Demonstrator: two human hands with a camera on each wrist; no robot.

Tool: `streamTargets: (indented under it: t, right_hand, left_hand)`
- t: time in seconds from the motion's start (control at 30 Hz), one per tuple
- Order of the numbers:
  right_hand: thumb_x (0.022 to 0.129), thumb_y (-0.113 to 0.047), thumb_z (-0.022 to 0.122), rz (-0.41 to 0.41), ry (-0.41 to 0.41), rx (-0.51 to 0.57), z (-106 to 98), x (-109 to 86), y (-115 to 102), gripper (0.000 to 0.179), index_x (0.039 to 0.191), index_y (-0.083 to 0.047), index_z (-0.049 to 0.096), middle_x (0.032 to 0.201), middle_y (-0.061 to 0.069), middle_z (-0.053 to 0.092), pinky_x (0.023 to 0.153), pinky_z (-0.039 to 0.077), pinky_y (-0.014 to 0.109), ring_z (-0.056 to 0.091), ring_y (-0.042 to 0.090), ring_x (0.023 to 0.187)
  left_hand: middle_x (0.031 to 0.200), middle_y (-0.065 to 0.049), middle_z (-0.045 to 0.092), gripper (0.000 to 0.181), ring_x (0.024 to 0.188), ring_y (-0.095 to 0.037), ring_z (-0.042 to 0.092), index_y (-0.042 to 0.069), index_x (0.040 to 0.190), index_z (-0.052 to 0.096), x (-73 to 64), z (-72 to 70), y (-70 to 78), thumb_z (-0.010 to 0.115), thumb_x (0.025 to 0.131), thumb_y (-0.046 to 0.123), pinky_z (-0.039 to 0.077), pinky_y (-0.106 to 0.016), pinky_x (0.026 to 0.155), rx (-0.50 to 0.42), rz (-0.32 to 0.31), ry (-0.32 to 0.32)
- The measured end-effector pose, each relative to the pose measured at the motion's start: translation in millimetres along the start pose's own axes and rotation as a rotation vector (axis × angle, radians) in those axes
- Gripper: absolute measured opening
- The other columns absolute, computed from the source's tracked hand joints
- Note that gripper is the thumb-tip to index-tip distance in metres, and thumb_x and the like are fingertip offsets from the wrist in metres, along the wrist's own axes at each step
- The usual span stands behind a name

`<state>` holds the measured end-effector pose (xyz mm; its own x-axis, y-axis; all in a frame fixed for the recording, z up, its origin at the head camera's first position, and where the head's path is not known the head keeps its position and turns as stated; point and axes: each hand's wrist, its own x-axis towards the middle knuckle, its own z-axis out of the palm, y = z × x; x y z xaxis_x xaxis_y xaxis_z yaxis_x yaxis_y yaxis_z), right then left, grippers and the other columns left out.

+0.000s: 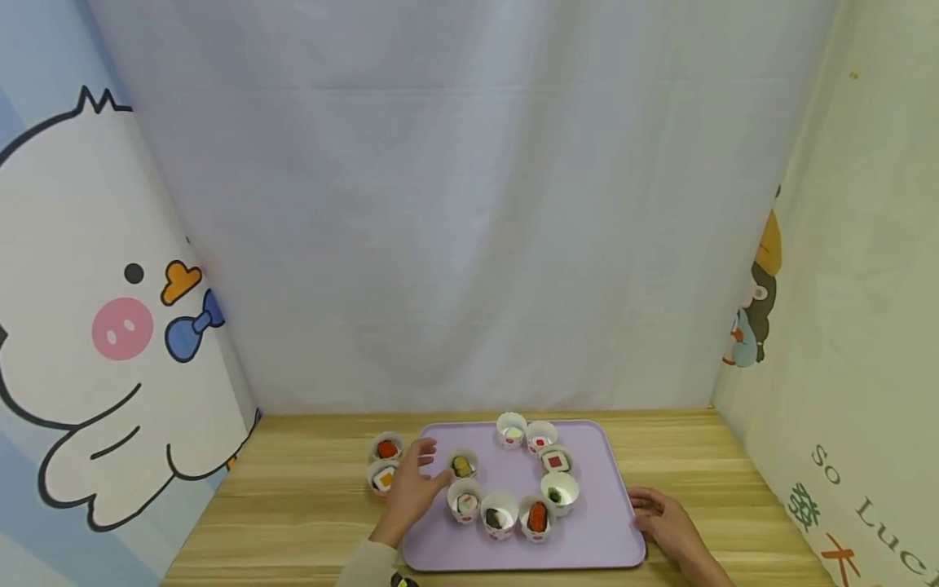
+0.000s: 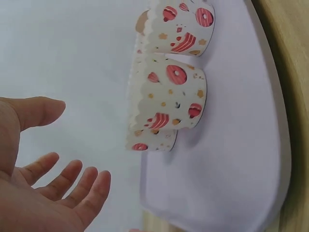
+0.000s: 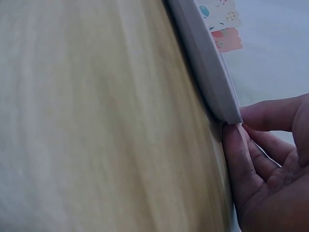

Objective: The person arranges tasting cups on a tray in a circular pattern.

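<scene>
On a lilac tray (image 1: pixel 609 530), several paper cups stand in a curved row, each with a small sushi-like piece inside. My left hand (image 1: pixel 411 489) hovers over the tray's left edge with fingers spread and nothing in them. Nearest to it are a cup with a yellow-green piece (image 1: pixel 462 466) and a cup with a white-and-pink piece (image 1: pixel 465 502). In the left wrist view, the palm faces a cup printed with sweets (image 2: pixel 169 92), a gap between them. At the tray's right rim (image 3: pixel 212 67), my right hand (image 1: pixel 671 526) pinches the edge between thumb and fingers.
Left of the tray, on the wooden table (image 1: pixel 293 497), stand a cup with a red piece (image 1: pixel 385 448) and a cup with an orange-topped piece (image 1: pixel 383 478). A pale curtain (image 1: pixel 469 244) hangs behind the table. Printed cloths flank both sides.
</scene>
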<state>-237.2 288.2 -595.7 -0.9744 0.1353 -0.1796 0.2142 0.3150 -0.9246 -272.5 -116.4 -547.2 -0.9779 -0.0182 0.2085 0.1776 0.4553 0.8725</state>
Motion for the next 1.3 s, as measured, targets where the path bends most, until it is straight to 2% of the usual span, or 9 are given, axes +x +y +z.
streamTargets:
  t: [0.27, 0.47, 0.57, 0.67, 0.73, 0.87, 0.97, 1.17, 1.3]
  right_hand:
    - [0.077, 0.010, 0.062, 0.016, 0.000, -0.005, -0.7, -0.4, 0.9, 0.052, 0.128, 0.009, 0.056, 0.112, 0.016, 0.066, 0.066, 0.054, 0.029, 0.062, 0.015, 0.088]
    - [0.077, 0.011, 0.062, 0.006, -0.004, -0.012, -0.8, -1.2, 0.6, 0.052, 0.128, 0.009, 0.056, 0.111, 0.017, 0.066, 0.066, 0.054, 0.029, 0.062, 0.014, 0.087]
    - [0.076, 0.011, 0.062, 0.002, -0.007, -0.009, -1.1, -0.8, 0.3, 0.052, 0.128, 0.009, 0.056, 0.111, 0.017, 0.066, 0.066, 0.055, 0.029, 0.062, 0.015, 0.087]
    - [0.076, 0.011, 0.062, 0.003, -0.009, -0.001, -1.4, -0.3, 0.6, 0.052, 0.128, 0.009, 0.055, 0.112, 0.017, 0.066, 0.067, 0.055, 0.029, 0.062, 0.014, 0.086]
    - [0.077, 0.011, 0.062, 0.000, -0.014, 0.001, -1.5, 0.0, 1.0, 0.052, 0.129, 0.010, 0.055, 0.112, 0.017, 0.066, 0.067, 0.055, 0.029, 0.062, 0.013, 0.086]
    - [0.077, 0.011, 0.062, 0.000, -0.019, 0.007, -1.8, 0.3, 0.4, 0.052, 0.129, 0.010, 0.055, 0.112, 0.017, 0.066, 0.067, 0.055, 0.029, 0.062, 0.013, 0.085]
    - [0.078, 0.011, 0.061, 0.000, -0.019, 0.010, -1.9, 0.7, 0.6, 0.052, 0.129, 0.010, 0.054, 0.112, 0.017, 0.066, 0.067, 0.055, 0.029, 0.062, 0.014, 0.084]
    - [0.077, 0.011, 0.062, -0.011, -0.023, 0.014, -2.0, 1.8, 3.1, 0.052, 0.129, 0.010, 0.054, 0.112, 0.017, 0.066, 0.066, 0.055, 0.029, 0.062, 0.013, 0.083]
    - [0.077, 0.011, 0.062, -0.004, -0.024, 0.026, -1.9, 2.1, 3.4, 0.053, 0.129, 0.010, 0.055, 0.111, 0.016, 0.066, 0.067, 0.055, 0.029, 0.062, 0.013, 0.084]
  left_hand:
    - [0.132, -0.019, 0.057, 0.054, 0.122, -0.038, 0.056, 0.004, 0.133, 0.051, -9.9, -26.5, 0.0, 0.074, 0.085, 0.010, 0.052, -0.048, 0.093, -0.036, 0.023, -0.026]
    - [0.130, -0.022, 0.057, 0.054, 0.121, -0.039, 0.055, 0.000, 0.132, 0.050, -15.9, -45.4, -8.0, 0.072, 0.083, 0.001, 0.051, -0.051, 0.094, -0.076, 0.044, 0.029]
    - [0.131, -0.023, 0.057, 0.057, 0.123, -0.039, 0.054, -0.002, 0.133, 0.050, -18.3, -54.3, -13.2, 0.074, 0.081, -0.001, 0.050, -0.051, 0.096, -0.042, 0.066, 0.073]
    - [0.134, -0.025, 0.055, 0.063, 0.126, -0.040, 0.052, -0.003, 0.136, 0.048, -19.7, -62.6, -18.8, 0.076, 0.080, 0.006, 0.049, -0.052, 0.098, 0.016, 0.083, 0.103]
    - [0.137, -0.026, 0.052, 0.068, 0.129, -0.041, 0.049, -0.001, 0.139, 0.045, -19.9, -67.3, -22.5, 0.078, 0.081, 0.013, 0.048, -0.053, 0.100, 0.038, 0.070, 0.102]
    - [0.146, -0.026, 0.044, 0.081, 0.133, -0.043, 0.044, 0.003, 0.147, 0.037, -19.8, -73.1, -28.0, 0.079, 0.082, 0.026, 0.044, -0.055, 0.104, 0.042, -0.017, 0.068]
    - [0.148, -0.028, 0.041, 0.088, 0.135, -0.044, 0.042, 0.001, 0.149, 0.032, -18.2, -73.4, -33.7, 0.080, 0.080, 0.026, 0.041, -0.056, 0.106, 0.046, -0.068, 0.057]
    - [0.145, -0.032, 0.041, 0.091, 0.130, -0.049, 0.044, -0.005, 0.148, 0.030, -13.9, -71.1, -52.2, 0.080, 0.079, 0.028, 0.043, -0.059, 0.103, 0.077, -0.109, 0.039]
    - [0.139, -0.032, 0.047, 0.088, 0.126, -0.045, 0.050, -0.008, 0.145, 0.033, -9.2, -69.4, -64.8, 0.080, 0.080, 0.027, 0.046, -0.053, 0.101, 0.080, -0.115, 0.022]
